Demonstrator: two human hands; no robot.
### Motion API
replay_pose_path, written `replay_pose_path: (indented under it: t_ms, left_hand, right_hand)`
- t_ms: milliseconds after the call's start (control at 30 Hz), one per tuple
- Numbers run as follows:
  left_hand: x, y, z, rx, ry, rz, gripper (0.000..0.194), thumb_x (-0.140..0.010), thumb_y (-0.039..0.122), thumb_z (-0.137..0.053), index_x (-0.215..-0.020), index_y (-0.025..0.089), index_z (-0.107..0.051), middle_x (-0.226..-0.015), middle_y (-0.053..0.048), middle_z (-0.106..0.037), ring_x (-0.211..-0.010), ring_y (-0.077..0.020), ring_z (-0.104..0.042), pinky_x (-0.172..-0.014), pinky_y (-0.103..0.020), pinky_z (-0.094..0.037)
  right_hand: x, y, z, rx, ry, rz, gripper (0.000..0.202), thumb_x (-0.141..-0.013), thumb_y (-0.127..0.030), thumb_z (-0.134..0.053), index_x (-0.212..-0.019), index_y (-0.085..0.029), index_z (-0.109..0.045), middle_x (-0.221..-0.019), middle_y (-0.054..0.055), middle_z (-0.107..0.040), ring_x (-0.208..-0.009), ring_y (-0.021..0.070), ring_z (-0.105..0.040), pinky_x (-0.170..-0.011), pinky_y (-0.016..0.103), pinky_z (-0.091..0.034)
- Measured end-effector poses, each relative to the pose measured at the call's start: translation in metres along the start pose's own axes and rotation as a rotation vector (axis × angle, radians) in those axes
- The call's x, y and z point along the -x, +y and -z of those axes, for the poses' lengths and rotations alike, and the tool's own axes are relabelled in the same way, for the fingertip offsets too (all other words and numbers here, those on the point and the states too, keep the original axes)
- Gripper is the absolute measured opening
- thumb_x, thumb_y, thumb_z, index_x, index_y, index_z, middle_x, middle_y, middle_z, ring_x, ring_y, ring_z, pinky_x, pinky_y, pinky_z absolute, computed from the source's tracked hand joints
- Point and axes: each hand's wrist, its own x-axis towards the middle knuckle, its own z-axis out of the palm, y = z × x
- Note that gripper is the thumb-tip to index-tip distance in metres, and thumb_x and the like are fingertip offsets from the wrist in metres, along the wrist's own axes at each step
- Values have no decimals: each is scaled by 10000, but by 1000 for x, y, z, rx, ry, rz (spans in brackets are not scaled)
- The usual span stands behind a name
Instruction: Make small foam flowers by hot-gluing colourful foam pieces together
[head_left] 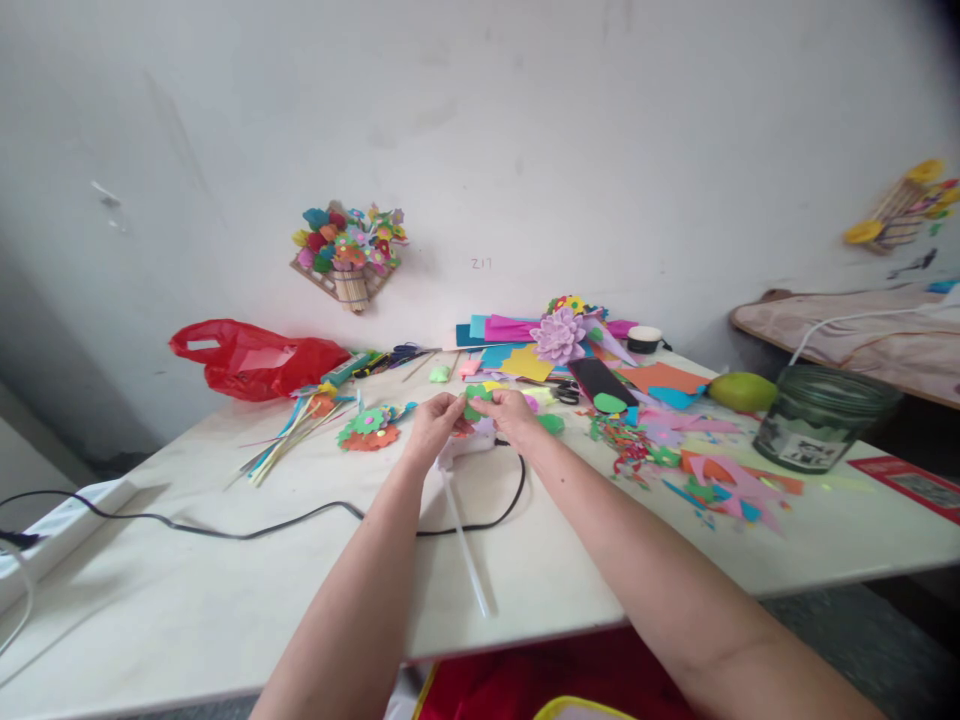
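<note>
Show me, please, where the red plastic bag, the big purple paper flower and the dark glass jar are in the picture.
red plastic bag [259,360], head view, on the middle of the bag.
purple paper flower [559,335], head view, on its centre petals.
dark glass jar [821,420], head view, on its front wall.

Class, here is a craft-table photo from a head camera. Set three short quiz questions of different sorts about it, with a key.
1. True or false: both hands pinch the green foam piece.
2. Which lies left of the hands? A. red plastic bag B. dark glass jar C. purple paper flower
3. Fill in: a black ____ crosses the white table.

Key: 1 true: left hand and right hand meet on it. 2 A. 3 cable.
</note>
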Motion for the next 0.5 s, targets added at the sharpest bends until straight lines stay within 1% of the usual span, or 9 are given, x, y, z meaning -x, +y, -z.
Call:
replay_pose_path:
  t_ms: [67, 133, 233, 333, 500]
  left_hand:
    - [0, 0, 0, -3, 7, 0, 363, -677, 494, -581, -675, 138, -514, -528, -25, -609, -483, -127, -590, -500, -223, -471]
    - [0, 0, 0, 2, 15, -5, 363, -670, 493, -588, -676, 139, -511, -524, -22, -607, -483, -130, -592, -497, -226, -474]
    - [-1, -1, 1, 9, 28, -14, 363, -676, 495, -580, -676, 140, -504, -513, -15, -599, -478, -135, -594, -485, -231, -477]
    - [-2, -2, 2, 13, 32, -22, 363, -681, 495, -575, -675, 140, -501, -509, -9, -595, -465, -132, -589, -475, -232, -479]
    - [-2, -3, 2, 16, 17, -21, 360, -672, 485, -591, -675, 136, -502, -509, -8, -591, -466, -127, -586, -480, -226, -479]
  right_hand:
    - [0, 1, 0, 15, 16, -6, 507, -467, -462, -707, -473, -197, -275, -434, -90, -222, -411, 37, -197, -394, 214, -135]
    - [0, 0, 0, 12, 3, -10, 478, -476, -466, -705, -476, -192, -313, -435, -88, -238, -408, 37, -201, -389, 214, -138]
    - [1, -2, 2, -24, -32, -7, 403, -548, -485, -662, -503, -180, -403, -452, -80, -259, -398, 39, -213, -379, 218, -147]
    - [0, -2, 4, -74, -20, -2, 369, -595, -498, -625, -537, -170, -467, -478, -71, -285, -397, 41, -225, -372, 219, -150]
    - [-4, 3, 5, -78, 1, -9, 340, -568, -481, -643, -594, -158, -540, -474, -72, -325, -391, 39, -226, -380, 216, -149]
